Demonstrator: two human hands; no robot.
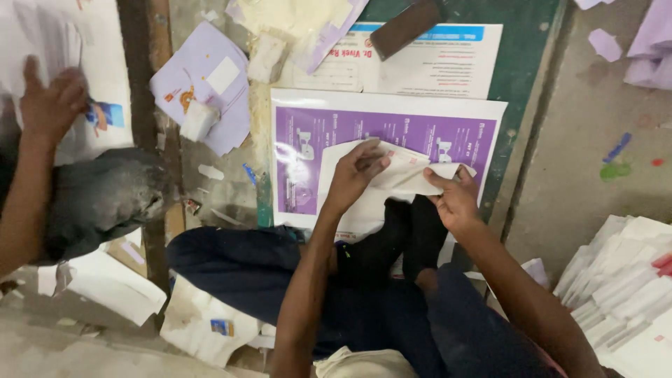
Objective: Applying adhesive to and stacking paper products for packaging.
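Nearest the camera, the person's dark blue trousered legs (294,280) are lying crossed, black-socked feet (392,245) tucked under the work, so the lap is serving as a rest. Above them, the left hand (353,175) is pressing down on a folded white paper piece (402,178), fingers curled and thumb pinching its upper edge, apparently to keep the fold flat. The right hand (455,199) is closing its grip on the same piece's right end, thumb over forefinger, pulling it taut between both hands. The paper is lying over a purple-and-white printed sheet (392,129), which is resting on a green board (525,56) on the floor, evidently as a working surface. A second white printed sheet (434,63) is lying beyond it. To the right, a stack of white folded papers (623,280) is sitting within reach. At far left, another person's hand (49,105) is resting on separate sheets, well apart.
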